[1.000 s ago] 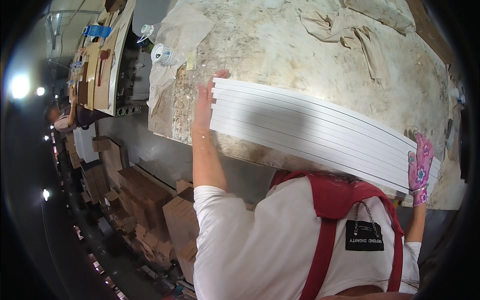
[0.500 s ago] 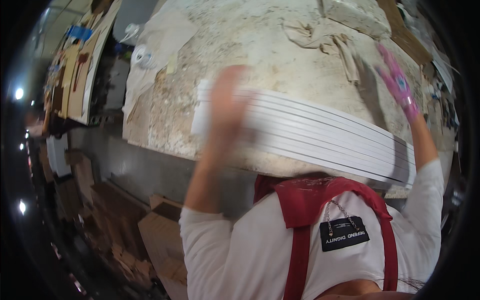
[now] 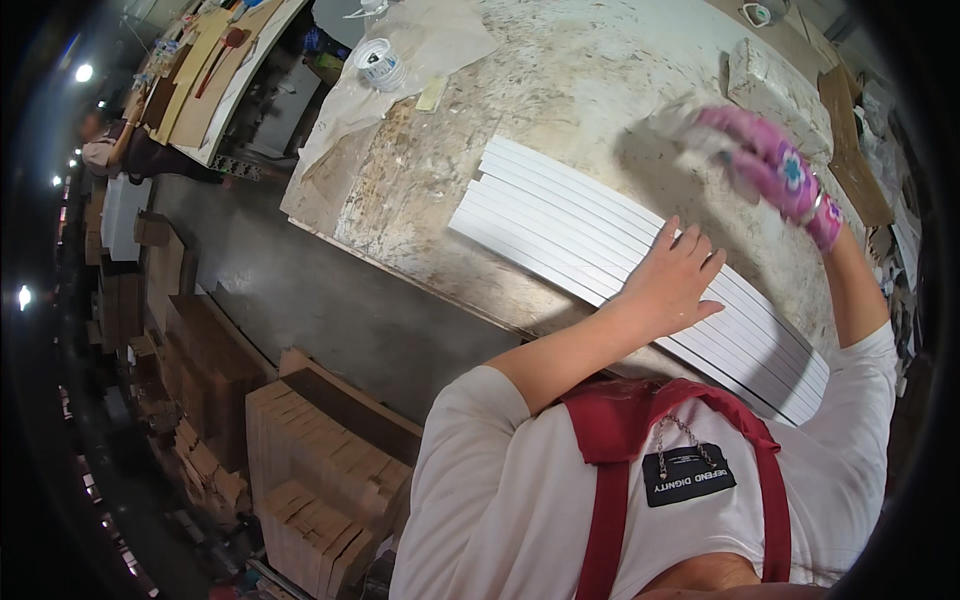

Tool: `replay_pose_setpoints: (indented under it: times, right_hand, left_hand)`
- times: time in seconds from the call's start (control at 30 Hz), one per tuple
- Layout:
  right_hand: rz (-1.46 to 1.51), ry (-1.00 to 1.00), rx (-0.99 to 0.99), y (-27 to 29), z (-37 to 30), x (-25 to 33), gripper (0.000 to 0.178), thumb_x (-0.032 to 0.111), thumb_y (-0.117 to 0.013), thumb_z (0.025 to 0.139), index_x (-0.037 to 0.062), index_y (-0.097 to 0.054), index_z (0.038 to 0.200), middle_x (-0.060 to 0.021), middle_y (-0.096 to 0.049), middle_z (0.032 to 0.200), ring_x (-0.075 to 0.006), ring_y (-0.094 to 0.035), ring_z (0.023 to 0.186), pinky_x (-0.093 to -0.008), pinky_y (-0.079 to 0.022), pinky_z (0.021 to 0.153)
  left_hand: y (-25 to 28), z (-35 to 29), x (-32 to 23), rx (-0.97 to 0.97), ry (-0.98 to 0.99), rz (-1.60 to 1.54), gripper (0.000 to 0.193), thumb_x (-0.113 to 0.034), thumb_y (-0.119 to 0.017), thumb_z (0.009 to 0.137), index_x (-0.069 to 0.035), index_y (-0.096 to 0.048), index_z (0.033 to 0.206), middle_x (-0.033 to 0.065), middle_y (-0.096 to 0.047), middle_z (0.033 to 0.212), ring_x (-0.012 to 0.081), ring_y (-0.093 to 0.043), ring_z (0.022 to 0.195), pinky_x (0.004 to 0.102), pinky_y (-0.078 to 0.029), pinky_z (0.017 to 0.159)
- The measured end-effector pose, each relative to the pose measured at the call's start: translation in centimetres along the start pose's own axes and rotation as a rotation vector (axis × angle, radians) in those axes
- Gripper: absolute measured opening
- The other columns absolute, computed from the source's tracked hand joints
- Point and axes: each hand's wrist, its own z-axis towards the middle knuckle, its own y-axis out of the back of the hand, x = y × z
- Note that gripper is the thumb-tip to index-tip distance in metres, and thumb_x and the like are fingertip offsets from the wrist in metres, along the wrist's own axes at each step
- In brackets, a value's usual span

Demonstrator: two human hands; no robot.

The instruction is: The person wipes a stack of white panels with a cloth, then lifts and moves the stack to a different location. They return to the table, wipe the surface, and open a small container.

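Note:
A row of long, narrow white slats (image 3: 545, 215) lies side by side on a stained worktable (image 3: 420, 210), slanting from far left to near right. Spread across the middle of them is my bare left hand (image 3: 675, 275), palm down with fingers apart. Beyond the slats, my right hand (image 3: 780, 170), in a pink flowered glove, is closed on a pale rag (image 3: 680, 125). Motion blurs the rag and gloved fingertips. The right hand casts a shadow on the table below it.
Far left on the table, a plastic tub (image 3: 378, 65) stands on a translucent sheet. A pale plastic-wrapped block (image 3: 775, 90) and a brown board (image 3: 855, 150) lie far right. Stacked brown boards (image 3: 320, 460) stand on the floor at left. Another person (image 3: 115, 145) works at a distant bench.
My left hand has moved right and come to rest on the slats. My right hand has taken hold of the rag that lay on the table. The view has turned somewhat.

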Motion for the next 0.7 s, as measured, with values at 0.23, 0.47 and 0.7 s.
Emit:
replay_pose_setpoints:
  times: [0.23, 0.47, 0.7]
  right_hand:
    - [0.016, 0.497, 0.319, -16.7, 10.1, 3.8, 0.036, 0.022, -0.063, 0.084, 0.0070, -0.057, 0.116, -0.0099, -0.061, 0.104, -0.0200, -0.059, 0.091, -0.0307, -0.049, 0.083]
    - [-0.377, 0.029, -0.108, -10.2, 18.4, 3.7, 0.033, 0.014, -0.060, 0.084, 0.0056, -0.056, 0.115, -0.0118, -0.059, 0.106, -0.0182, -0.060, 0.094, -0.0247, -0.054, 0.079]
    - [0.117, -0.048, -0.751, 7.0, -4.9, -4.1, 0.031, 0.019, -0.052, 0.093, 0.0019, -0.055, 0.119, -0.0055, -0.060, 0.112, -0.0123, -0.056, 0.101, -0.0266, -0.046, 0.090]
  left_hand:
    - [-2.8, 0.1, -0.7, 0.071, 0.014, -0.305, 0.050, -0.037, -0.056, 0.085, -0.011, -0.052, 0.127, 0.0153, -0.050, 0.131, 0.0324, -0.044, 0.123, 0.0447, -0.036, 0.101]
    - [-0.2, 0.0, 0.2, -0.060, -0.043, -0.122, 0.056, -0.042, -0.056, 0.084, -0.002, -0.053, 0.123, 0.0139, -0.052, 0.126, 0.0301, -0.040, 0.126, 0.0495, -0.023, 0.109]
    - [1.9, 2.8, 1.7, -0.179, 0.014, -0.582, 0.057, -0.027, -0.059, 0.085, 0.002, -0.040, 0.130, 0.0196, -0.042, 0.131, 0.0359, -0.039, 0.123, 0.0458, -0.034, 0.102]
